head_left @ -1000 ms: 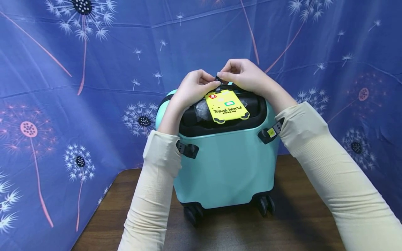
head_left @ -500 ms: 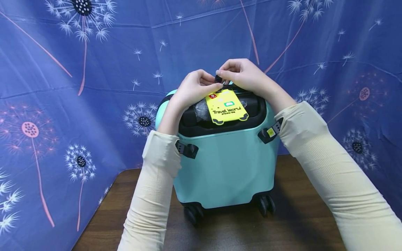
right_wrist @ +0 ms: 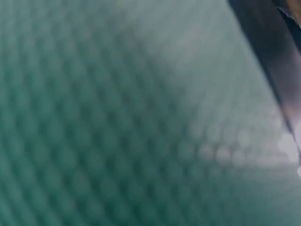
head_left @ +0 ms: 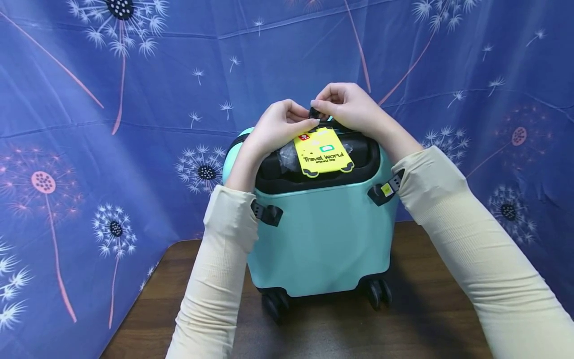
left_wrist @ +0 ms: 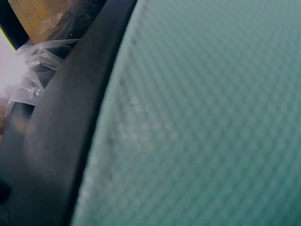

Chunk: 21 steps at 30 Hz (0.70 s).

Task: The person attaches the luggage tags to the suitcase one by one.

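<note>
A turquoise suitcase (head_left: 323,239) stands upright, its black carry handle (head_left: 271,168) partly covered in clear plastic wrap (head_left: 288,157). Over the handle lies a yellow luggage tag (head_left: 324,152) lettered "Travel World". My left hand (head_left: 280,122) pinches the tag's black strap (head_left: 315,113) low down, thumb in front. Just above and to the right, my right hand (head_left: 352,107) holds the upper part of that strap between thumb and fingers. Fingertips hide much of the strap. Both wrist views are mostly filled by the suitcase's textured shell (left_wrist: 202,117), without a clear look at either grip.
The suitcase stands on its black wheels (head_left: 375,293) on a dark wooden table (head_left: 332,329). A blue curtain (head_left: 157,109) with a dandelion print hangs behind and to both sides. Black wrist cameras (head_left: 270,215) sit close to the suitcase's front.
The strap end between my fingers has tilted and shifted slightly, and the tag has moved a little on the handle. Both hands have stayed in nearly the same place.
</note>
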Motion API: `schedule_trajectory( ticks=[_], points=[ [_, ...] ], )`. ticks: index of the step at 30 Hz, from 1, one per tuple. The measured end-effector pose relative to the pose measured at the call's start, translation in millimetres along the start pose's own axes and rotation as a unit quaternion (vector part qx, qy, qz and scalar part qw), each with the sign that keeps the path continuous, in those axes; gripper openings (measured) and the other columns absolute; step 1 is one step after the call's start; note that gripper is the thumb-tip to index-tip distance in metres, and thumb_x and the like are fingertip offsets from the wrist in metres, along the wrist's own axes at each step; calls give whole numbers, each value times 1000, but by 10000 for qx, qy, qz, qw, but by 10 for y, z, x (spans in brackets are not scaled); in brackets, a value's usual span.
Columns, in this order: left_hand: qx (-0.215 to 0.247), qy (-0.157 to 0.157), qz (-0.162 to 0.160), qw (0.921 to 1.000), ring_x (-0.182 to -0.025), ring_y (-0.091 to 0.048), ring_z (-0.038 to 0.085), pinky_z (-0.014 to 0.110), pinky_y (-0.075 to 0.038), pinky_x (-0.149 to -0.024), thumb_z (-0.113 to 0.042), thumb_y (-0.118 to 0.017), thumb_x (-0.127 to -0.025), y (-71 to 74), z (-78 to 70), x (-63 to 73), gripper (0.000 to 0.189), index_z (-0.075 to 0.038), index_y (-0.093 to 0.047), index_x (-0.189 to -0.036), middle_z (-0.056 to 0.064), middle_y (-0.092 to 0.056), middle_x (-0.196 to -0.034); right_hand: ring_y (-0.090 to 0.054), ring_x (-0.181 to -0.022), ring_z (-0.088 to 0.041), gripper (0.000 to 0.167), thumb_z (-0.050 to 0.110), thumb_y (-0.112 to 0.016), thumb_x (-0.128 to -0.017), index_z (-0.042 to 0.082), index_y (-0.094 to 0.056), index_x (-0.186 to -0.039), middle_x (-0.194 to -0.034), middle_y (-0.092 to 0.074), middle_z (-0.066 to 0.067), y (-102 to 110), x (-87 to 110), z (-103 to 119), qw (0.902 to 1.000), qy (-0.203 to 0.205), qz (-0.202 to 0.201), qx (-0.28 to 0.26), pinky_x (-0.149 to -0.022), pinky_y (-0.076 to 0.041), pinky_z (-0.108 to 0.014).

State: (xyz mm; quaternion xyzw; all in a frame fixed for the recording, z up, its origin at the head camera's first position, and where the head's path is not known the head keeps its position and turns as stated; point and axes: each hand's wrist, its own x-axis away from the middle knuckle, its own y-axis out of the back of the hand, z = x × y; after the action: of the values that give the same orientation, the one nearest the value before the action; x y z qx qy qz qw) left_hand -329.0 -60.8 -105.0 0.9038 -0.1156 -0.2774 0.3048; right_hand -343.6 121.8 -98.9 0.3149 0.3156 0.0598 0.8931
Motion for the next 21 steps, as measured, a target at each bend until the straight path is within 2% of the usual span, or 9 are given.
schedule_trajectory(
  ticks=[5,8,15,21],
  points=[
    [74,-9,-15,10000,-93,-63,16,23,-51,-80,-21,-68,-87,-1,2,-2,32,-1,-57,-110,11,-65,-107,-56,-84,-13,28,30,-55,-95,7,-63,-107,-84,-61,4,-1,23,8,9997,-8,45,-220,-80,-43,-31],
    [107,-29,-5,9999,-93,-64,16,23,-51,-80,-21,-68,-87,-2,4,-3,32,-1,-57,-110,12,-65,-107,-55,-84,-14,27,29,-56,-94,7,-64,-108,-86,-61,4,-2,28,7,9997,48,64,-221,-79,-42,-30],
    [96,-98,-17,9999,-92,-65,16,23,-51,-80,-20,-68,-87,-4,11,-9,31,-1,-58,-109,12,-66,-107,-55,-79,-11,22,24,-57,-94,5,-64,-102,-85,-61,4,-13,-1,-15,9997,226,-86,40,-76,-44,-24],
    [67,-178,-41,9998,-91,-66,15,22,-52,-79,-20,-67,-87,4,24,-9,30,-1,-59,-109,12,-67,-106,-56,-75,-8,21,23,-58,-94,4,-64,-101,-83,-62,4,-29,-19,-4,9991,214,-208,291,-73,-44,-22]
  ],
)
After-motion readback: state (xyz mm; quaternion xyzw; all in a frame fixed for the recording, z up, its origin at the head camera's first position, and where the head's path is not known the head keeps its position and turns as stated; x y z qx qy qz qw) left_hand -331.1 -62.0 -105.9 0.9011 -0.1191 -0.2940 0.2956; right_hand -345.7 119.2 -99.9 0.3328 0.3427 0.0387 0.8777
